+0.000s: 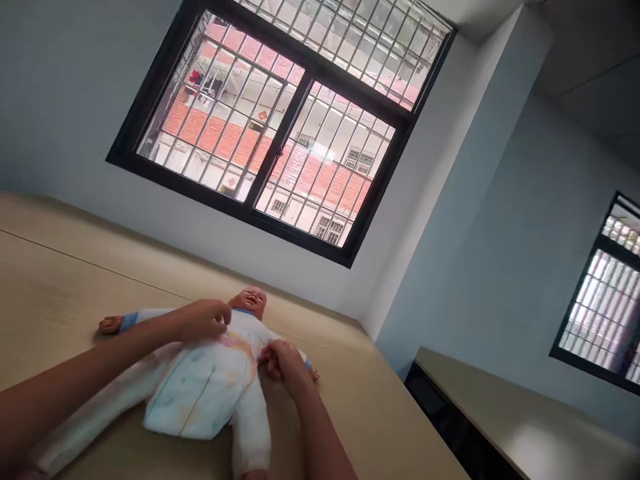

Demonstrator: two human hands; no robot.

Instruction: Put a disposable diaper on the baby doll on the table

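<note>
A baby doll [250, 301] lies on its back on the table, dressed in a white suit with blue cuffs, its head away from me. Over its belly and lap spreads a white printed cloth [200, 393] with faint blue and orange marks and a seam down the middle; it may be a bib or diaper. My left hand [207, 320] is above the doll's chest with curled fingers; whatever they pinch is too small to make out. At the doll's side, my right hand [285, 363] has its fingertips closed at the cloth's pinkish upper edge, slightly blurred.
The doll rests on a light wooden table [340, 393] that reaches back to the wall. A barred, dark-framed window [277, 153] is above it. Another table [500, 400] stands at the right, below a second window [600, 300].
</note>
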